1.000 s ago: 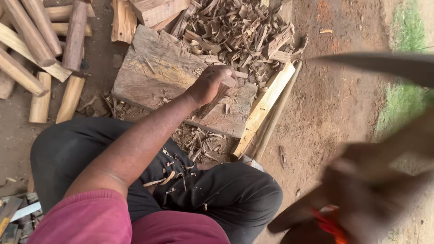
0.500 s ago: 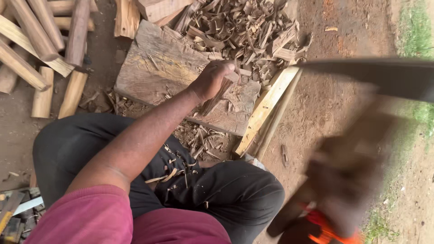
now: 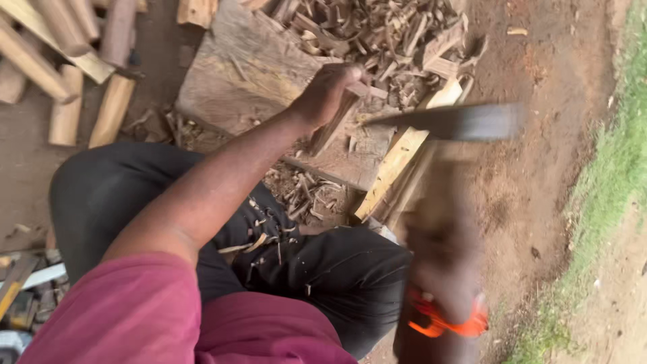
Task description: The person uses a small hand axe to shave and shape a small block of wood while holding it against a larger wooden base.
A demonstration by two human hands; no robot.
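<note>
One stick (image 3: 335,121) in left hand (image 3: 325,93), blade (image 3: 458,121) just beside.

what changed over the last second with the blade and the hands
The right hand, a motion blur, has swung the long blade in from the right edge of view, so its tip now lies close to the stick of wood. The left hand stayed gripping that stick upright on the chopping block. The chip pile and the split sticks at left look unchanged.
</note>
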